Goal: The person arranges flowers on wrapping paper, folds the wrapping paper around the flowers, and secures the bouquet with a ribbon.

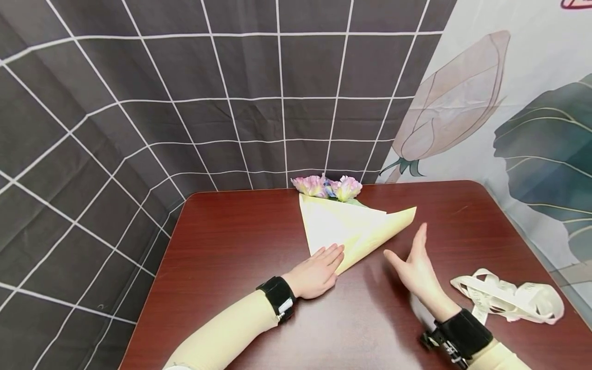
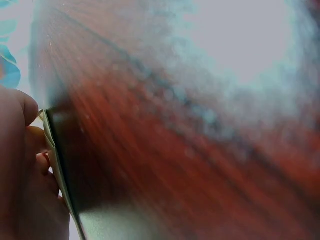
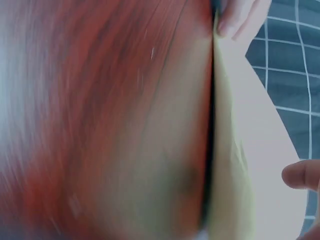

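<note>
A cone of pale yellow wrapping paper [image 1: 339, 221] lies on the table, its narrow end toward me. Pink and purple flowers [image 1: 347, 189] show at its wide far end; whatever stems they have are covered by the paper. My left hand [image 1: 316, 272] rests across the cone's narrow end with fingers extended. In the left wrist view, those fingers [image 2: 42, 145] lie along the paper's edge. To the right of the cone, my right hand [image 1: 418, 272] is held apart from it, thumb and fingers spread and holding nothing. The right wrist view shows the folded yellow edge [image 3: 232, 165] near it.
A loose bundle of white ribbon [image 1: 513, 298] lies at the right of the dark red wooden table [image 1: 240, 231]. Behind the table hangs a dark grey cloth [image 1: 250, 118] with white grid lines. A flower-printed cloth [image 1: 462, 154] hangs at the right.
</note>
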Demonstrator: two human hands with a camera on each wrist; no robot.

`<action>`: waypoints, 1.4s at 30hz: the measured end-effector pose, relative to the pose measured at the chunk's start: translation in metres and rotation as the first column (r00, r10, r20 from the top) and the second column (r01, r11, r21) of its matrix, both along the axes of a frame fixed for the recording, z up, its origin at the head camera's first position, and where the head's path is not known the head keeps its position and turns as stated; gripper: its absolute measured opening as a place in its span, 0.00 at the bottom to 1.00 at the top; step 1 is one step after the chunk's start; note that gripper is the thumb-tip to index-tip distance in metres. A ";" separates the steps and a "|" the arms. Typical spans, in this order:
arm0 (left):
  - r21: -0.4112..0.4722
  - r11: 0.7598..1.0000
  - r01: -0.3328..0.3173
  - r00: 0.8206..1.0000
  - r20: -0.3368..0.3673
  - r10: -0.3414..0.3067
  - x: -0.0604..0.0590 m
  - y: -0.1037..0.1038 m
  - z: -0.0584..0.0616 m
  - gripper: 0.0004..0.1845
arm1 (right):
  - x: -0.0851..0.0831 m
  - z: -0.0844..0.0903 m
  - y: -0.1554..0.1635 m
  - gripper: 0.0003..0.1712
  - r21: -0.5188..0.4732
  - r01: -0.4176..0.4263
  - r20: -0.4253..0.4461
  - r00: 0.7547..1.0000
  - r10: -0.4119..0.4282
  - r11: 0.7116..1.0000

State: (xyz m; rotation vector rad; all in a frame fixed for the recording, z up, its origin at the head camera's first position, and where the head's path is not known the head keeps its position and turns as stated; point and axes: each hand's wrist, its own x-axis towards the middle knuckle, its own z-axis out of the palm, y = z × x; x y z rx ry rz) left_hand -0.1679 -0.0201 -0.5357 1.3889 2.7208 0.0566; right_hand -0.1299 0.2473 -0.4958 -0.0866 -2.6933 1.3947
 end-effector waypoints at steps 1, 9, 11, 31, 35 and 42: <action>0.002 1.000 0.002 1.000 0.004 -0.002 0.000 -0.001 0.000 0.29 | 0.002 -0.001 -0.002 0.63 -0.078 -0.017 0.098 0.995 0.025 0.997; 0.025 0.999 0.021 0.998 0.053 -0.023 -0.002 -0.004 0.002 0.33 | -0.002 -0.014 -0.030 0.57 -0.467 -0.086 0.180 0.965 0.190 0.880; 0.031 0.999 0.031 0.997 0.067 -0.033 -0.003 -0.005 0.003 0.37 | -0.001 -0.018 -0.041 0.54 -0.456 -0.098 0.139 0.974 0.179 0.885; 0.262 0.962 0.072 0.957 0.253 -0.141 -0.018 -0.019 0.005 0.28 | 0.011 -0.031 -0.100 0.62 -0.322 -0.126 0.093 0.982 0.163 0.938; 0.220 0.971 0.089 0.978 0.164 -0.127 -0.020 -0.021 0.005 0.30 | 0.012 -0.031 -0.102 0.61 -0.231 -0.157 0.026 0.985 0.168 0.960; 0.158 0.987 0.008 1.000 -0.012 -0.006 -0.024 -0.026 0.005 0.26 | 0.015 -0.030 -0.108 0.61 -0.128 -0.225 -0.043 0.974 0.222 0.966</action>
